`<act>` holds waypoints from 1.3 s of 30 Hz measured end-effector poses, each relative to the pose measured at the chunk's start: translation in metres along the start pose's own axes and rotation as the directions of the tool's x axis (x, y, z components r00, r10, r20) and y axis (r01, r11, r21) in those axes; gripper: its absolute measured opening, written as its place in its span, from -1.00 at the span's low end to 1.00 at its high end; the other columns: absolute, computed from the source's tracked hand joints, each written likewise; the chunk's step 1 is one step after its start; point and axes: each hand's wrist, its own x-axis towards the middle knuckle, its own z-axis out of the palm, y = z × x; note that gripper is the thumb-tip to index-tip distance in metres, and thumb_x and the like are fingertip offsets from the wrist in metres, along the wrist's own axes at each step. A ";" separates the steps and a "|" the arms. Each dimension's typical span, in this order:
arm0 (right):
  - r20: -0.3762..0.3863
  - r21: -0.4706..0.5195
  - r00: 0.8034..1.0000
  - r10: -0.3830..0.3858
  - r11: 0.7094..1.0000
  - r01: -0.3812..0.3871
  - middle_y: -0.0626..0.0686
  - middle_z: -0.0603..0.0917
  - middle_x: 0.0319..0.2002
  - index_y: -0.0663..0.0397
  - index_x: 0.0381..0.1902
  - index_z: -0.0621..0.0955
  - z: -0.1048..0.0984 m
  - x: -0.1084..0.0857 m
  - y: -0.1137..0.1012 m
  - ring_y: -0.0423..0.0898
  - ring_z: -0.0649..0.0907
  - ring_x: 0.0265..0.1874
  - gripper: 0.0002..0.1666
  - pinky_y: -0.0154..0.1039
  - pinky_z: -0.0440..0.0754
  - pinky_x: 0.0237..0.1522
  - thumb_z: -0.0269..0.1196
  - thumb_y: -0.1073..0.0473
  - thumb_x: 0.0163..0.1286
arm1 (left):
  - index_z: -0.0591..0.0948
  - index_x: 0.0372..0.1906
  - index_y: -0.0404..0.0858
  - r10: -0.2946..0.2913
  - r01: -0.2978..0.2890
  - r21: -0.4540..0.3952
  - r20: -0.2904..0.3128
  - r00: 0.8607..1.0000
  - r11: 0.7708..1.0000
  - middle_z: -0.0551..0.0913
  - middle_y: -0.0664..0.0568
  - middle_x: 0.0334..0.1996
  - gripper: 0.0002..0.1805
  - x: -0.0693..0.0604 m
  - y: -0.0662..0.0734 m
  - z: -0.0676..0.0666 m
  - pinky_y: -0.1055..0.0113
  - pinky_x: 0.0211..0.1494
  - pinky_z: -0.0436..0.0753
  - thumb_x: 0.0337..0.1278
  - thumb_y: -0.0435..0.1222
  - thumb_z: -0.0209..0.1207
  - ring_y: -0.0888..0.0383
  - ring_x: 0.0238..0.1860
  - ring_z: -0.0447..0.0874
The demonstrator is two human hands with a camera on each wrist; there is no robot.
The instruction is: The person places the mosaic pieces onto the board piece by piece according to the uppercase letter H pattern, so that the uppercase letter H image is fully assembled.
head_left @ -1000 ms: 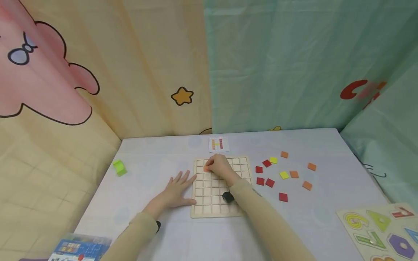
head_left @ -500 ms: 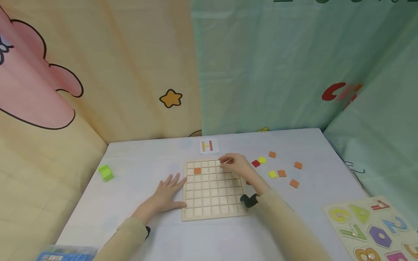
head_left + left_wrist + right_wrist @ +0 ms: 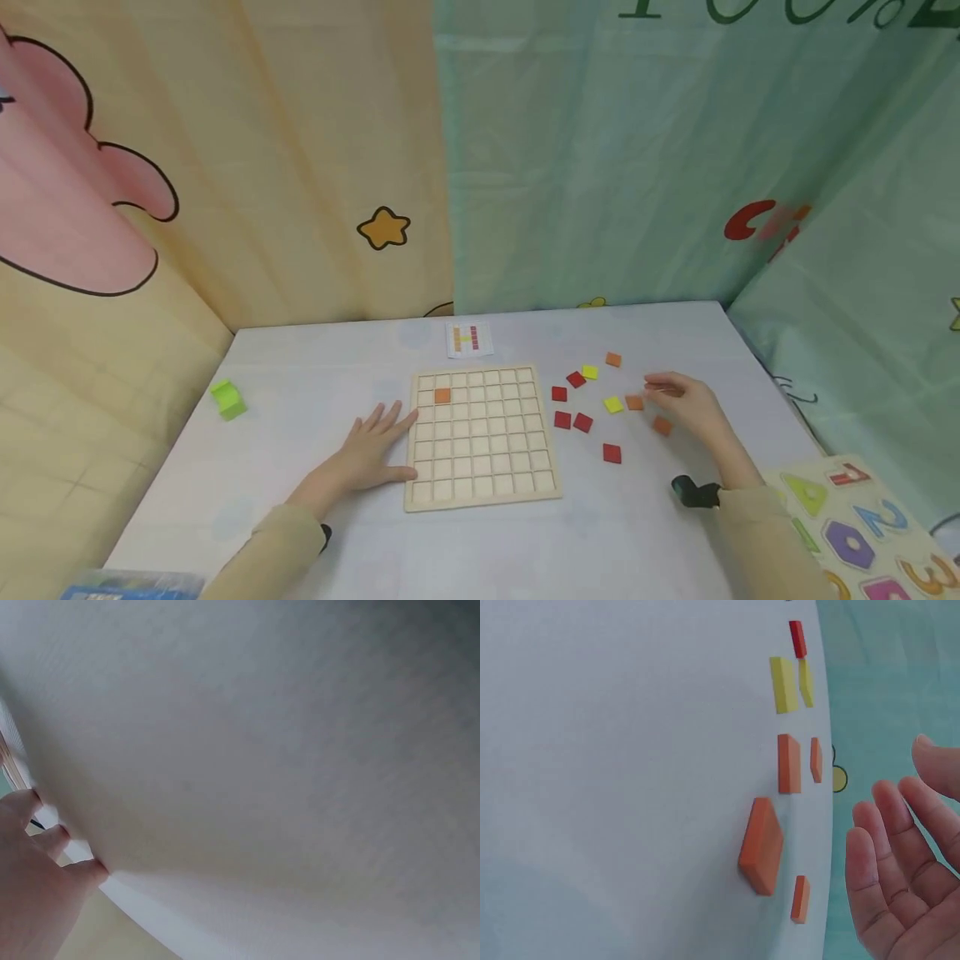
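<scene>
My left hand [image 3: 360, 454] lies with spread fingers on the table; its thumb and a fingertip touch the left edge of the wooden grid board [image 3: 483, 503]. One orange square tile [image 3: 442, 396] sits in a cell near the board's upper left. To the right, my right hand [image 3: 688, 408] hovers over loose orange tiles [image 3: 662, 426] and holds nothing. In the right wrist view its relaxed fingers [image 3: 862, 862] are apart from the thumb, with an orange tile [image 3: 761, 846] nearby on the table. The left wrist view shows mostly white cloth, with part of my left hand [image 3: 34, 877].
Several red tiles [image 3: 612, 453] and two yellow tiles [image 3: 613, 404] lie between the board and my right hand. A pattern card [image 3: 469, 340] is behind the board. A green block [image 3: 228, 400] lies left; a number-and-shape puzzle board [image 3: 892, 554] and a blue box [image 3: 135, 586] occupy the front corners.
My right hand has let go of the orange tile in the board's cell and moved right, over the loose tiles. My left hand stays at the board's edge. The head view has shifted.
</scene>
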 end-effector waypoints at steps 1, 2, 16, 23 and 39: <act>0.011 0.001 1.000 -0.011 1.000 0.011 0.31 0.62 0.13 0.23 0.23 0.53 -0.001 -0.001 0.003 0.21 0.60 0.10 -0.46 0.12 0.62 0.10 0.21 0.00 0.43 | 0.16 0.55 -0.09 -0.005 0.005 0.000 0.001 1.000 1.000 -0.03 -0.23 0.57 0.10 0.000 0.000 0.000 -0.39 0.49 -0.19 -0.08 0.22 0.35 -0.34 0.56 -0.24; 0.023 0.000 1.000 -0.018 1.000 0.018 0.33 0.60 0.14 0.25 0.24 0.52 -0.002 -0.001 0.004 0.24 0.59 0.10 -0.45 0.11 0.61 0.12 0.21 0.01 0.44 | 0.15 0.55 -0.08 -0.006 0.006 0.001 0.001 1.000 1.000 -0.03 -0.22 0.57 0.10 0.000 -0.001 0.000 -0.38 0.49 -0.19 -0.08 0.23 0.35 -0.33 0.56 -0.24; 0.098 -0.045 0.995 0.029 0.999 -0.024 0.36 0.53 0.18 0.26 0.23 0.51 0.010 0.014 0.005 0.26 0.53 0.11 -0.45 -0.02 0.69 0.04 0.28 0.10 0.37 | 0.16 0.54 -0.07 -0.008 0.008 -0.009 -0.007 1.000 1.000 -0.03 -0.21 0.57 0.09 0.000 -0.002 0.001 -0.38 0.50 -0.20 -0.08 0.23 0.35 -0.33 0.56 -0.24; 0.071 -0.140 0.997 0.002 0.990 0.008 0.32 0.59 0.06 0.28 0.15 0.57 0.015 0.013 0.011 0.22 0.57 0.02 -0.53 -0.01 0.70 -0.02 0.31 0.19 0.33 | 0.17 0.54 -0.09 0.007 -0.007 -0.020 -0.005 1.000 1.000 -0.03 -0.23 0.57 0.07 -0.003 -0.001 -0.001 -0.38 0.49 -0.19 -0.05 0.21 0.34 -0.34 0.56 -0.23; 0.115 -0.224 0.993 0.027 0.975 -0.001 0.28 0.57 -0.11 0.29 0.00 0.62 0.020 0.021 0.004 0.13 0.53 -0.17 -0.63 -0.20 0.68 -0.25 0.36 0.20 0.29 | 0.13 0.56 -0.06 0.003 -0.003 0.010 0.001 1.000 1.000 -0.05 -0.21 0.58 0.07 -0.001 -0.003 0.002 -0.38 0.50 -0.18 -0.02 0.23 0.31 -0.32 0.57 -0.24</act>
